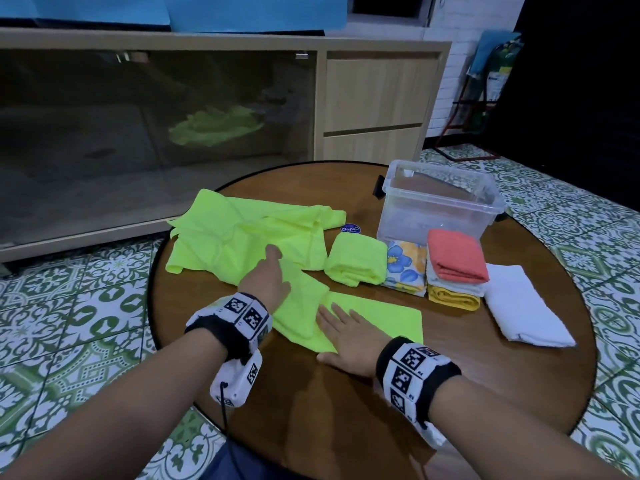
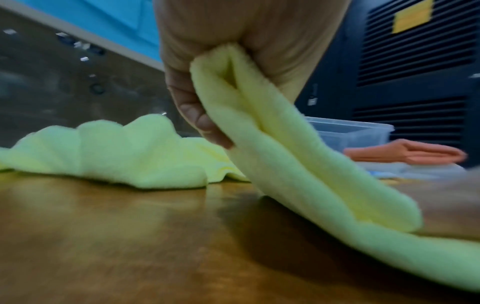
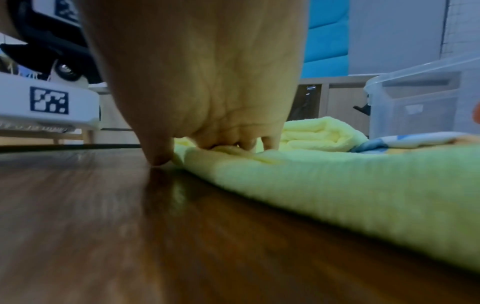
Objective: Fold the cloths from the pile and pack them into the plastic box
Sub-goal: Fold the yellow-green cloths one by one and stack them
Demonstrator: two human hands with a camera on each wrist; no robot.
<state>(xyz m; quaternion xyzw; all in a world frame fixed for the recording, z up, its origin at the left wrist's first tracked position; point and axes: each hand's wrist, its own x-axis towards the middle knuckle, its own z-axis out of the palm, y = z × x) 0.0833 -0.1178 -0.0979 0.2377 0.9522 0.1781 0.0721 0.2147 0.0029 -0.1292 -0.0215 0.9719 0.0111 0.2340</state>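
A neon yellow-green cloth (image 1: 377, 317) lies partly folded on the round wooden table (image 1: 346, 410) in front of me. My left hand (image 1: 273, 275) grips its left end and holds it raised off the table; in the left wrist view the doubled edge (image 2: 259, 115) is pinched in my left hand (image 2: 207, 67). My right hand (image 1: 343, 337) lies flat, fingers straight, pressing the cloth (image 3: 337, 185) down near its middle. The unfolded yellow-green pile (image 1: 242, 233) lies behind my left hand. The clear plastic box (image 1: 440, 206) stands open at the back right, with no cloth visible inside.
In front of the box sit a folded yellow-green cloth (image 1: 356, 258), a floral cloth (image 1: 407, 268), a stack topped by a coral cloth (image 1: 455, 256) over a yellow one (image 1: 453, 297), and a white folded cloth (image 1: 523, 306). A wooden cabinet (image 1: 374, 98) stands behind the table.
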